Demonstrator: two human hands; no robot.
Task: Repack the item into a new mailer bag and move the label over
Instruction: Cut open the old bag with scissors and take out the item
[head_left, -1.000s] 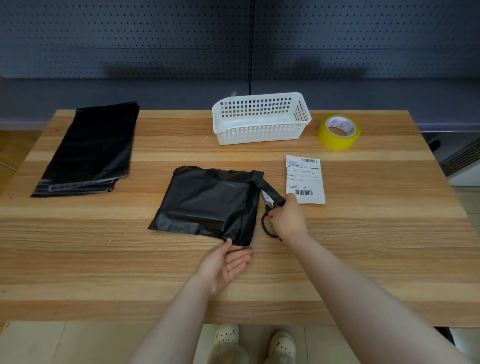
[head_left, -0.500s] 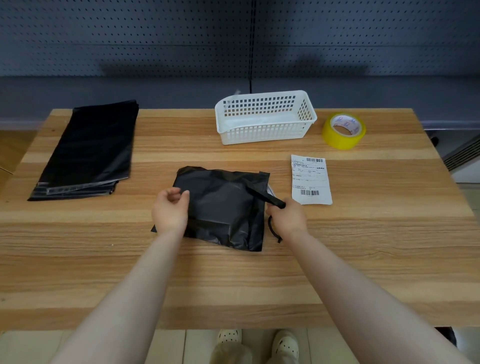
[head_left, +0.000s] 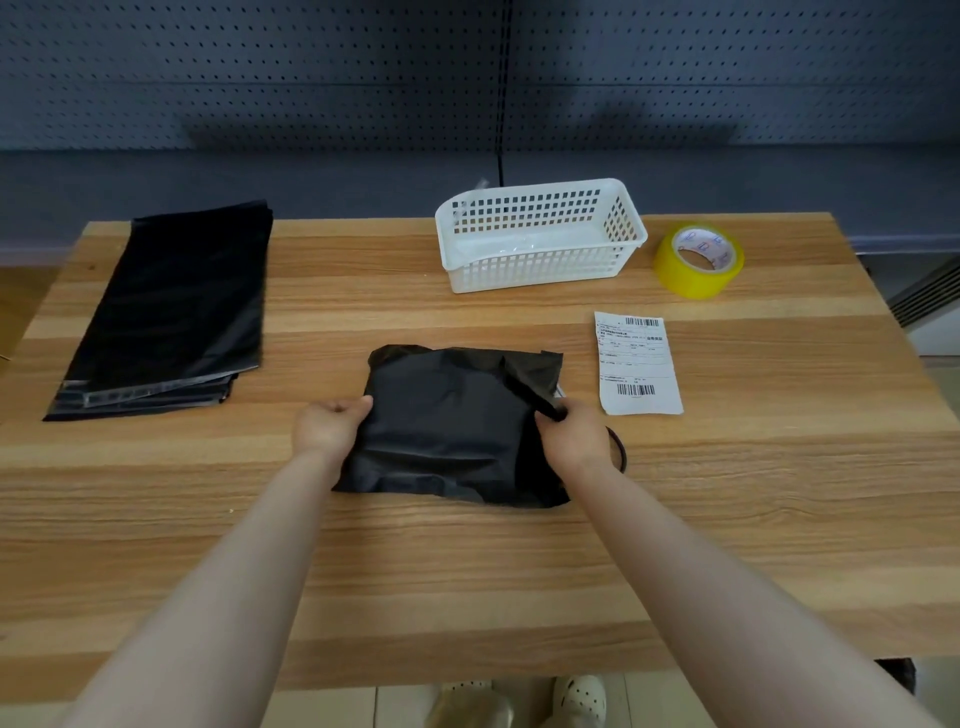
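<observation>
Only the head view here, looking down at a wooden table (head_left: 467, 571).

Smack in the middle is the black mailer bag (head_left: 447, 421), crumpled and lying flat with something bulky inside. The left hand (head_left: 330, 423) is pinching its left edge, fingers curled over the plastic. The right hand (head_left: 574, 436) is closed on the bag's right side, gripping what looks like black scissors (head_left: 618, 452): a loop handle sticks out by the wrist and a dark blade-like bit pokes up over the bag's corner. Can't tell for sure whether the blades are open or shut. So both hands are on the bag, one at each side.

Just right of the bag, not touching it, the white shipping label (head_left: 638, 362) lies flat, barcodes facing up.

Further back there's a white slotted basket (head_left: 540, 234) with something clear and plasticky in the bottom, hard to make out. To its right sits a yellow tape roll (head_left: 698, 261), near the table's back right corner.

Over on the far left is a stack of flat black mailers (head_left: 171, 312), well apart from everything else, their seal strips at the near end.

Bottom edge of the frame, a pair of light clogs (head_left: 524, 701) on the floor under the table.
</observation>
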